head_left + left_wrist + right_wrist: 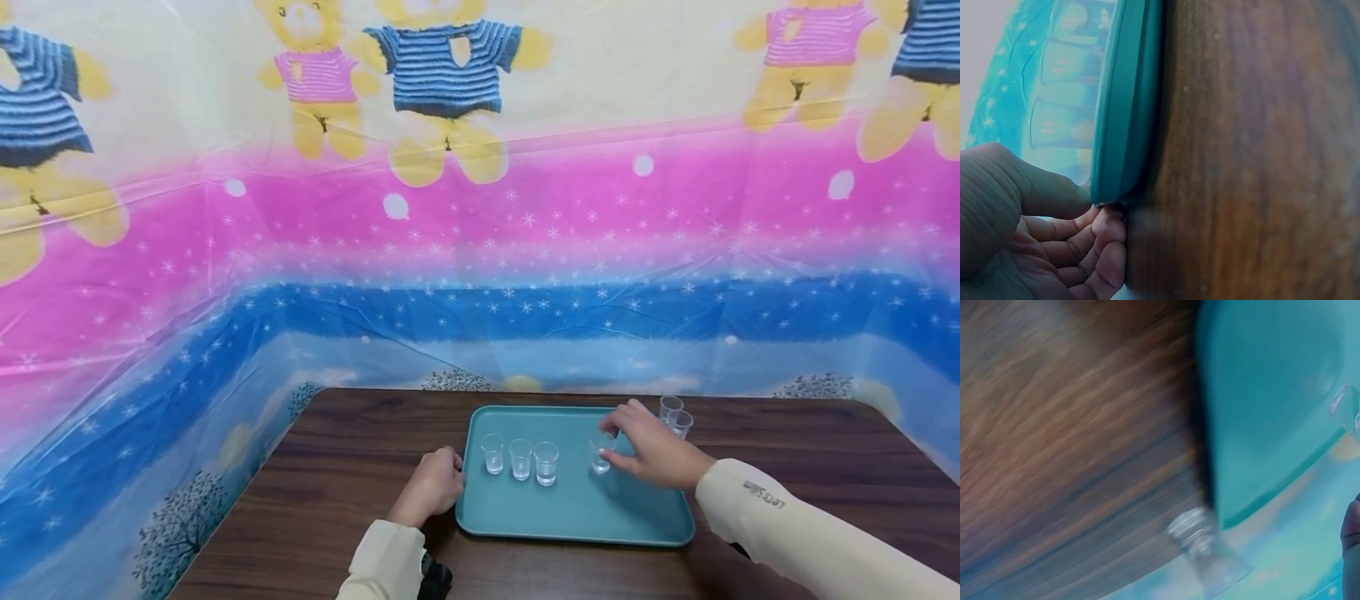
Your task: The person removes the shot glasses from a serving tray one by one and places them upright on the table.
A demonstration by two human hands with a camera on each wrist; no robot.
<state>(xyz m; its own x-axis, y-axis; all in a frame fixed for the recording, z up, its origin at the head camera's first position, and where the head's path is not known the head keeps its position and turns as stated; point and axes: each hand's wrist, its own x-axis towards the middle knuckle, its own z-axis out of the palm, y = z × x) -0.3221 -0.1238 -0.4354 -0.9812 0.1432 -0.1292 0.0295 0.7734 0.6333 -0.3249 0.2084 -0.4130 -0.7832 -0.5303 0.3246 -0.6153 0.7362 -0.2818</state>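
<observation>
My left hand [435,482] is at the left edge of a teal tray [525,517]. In the left wrist view its thumb lies against the tray's rim [1125,125] with the fingers curled beneath, pinching the edge. Over the right half of the tray, my right hand [652,446] has its thumb and fingertips about a small clear shot glass [600,463]. That glass shows partly at the border of the right wrist view, where most of the hand is out of frame. Three more shot glasses [521,462] stand upright in a row on the tray's left half.
Two other clear glasses [680,425] stand on the dark wooden table [352,467] just beyond the tray's right edge, close behind my right hand. A patterned cloth wall [480,308] with bears and snowflakes rises behind the table and along its sides.
</observation>
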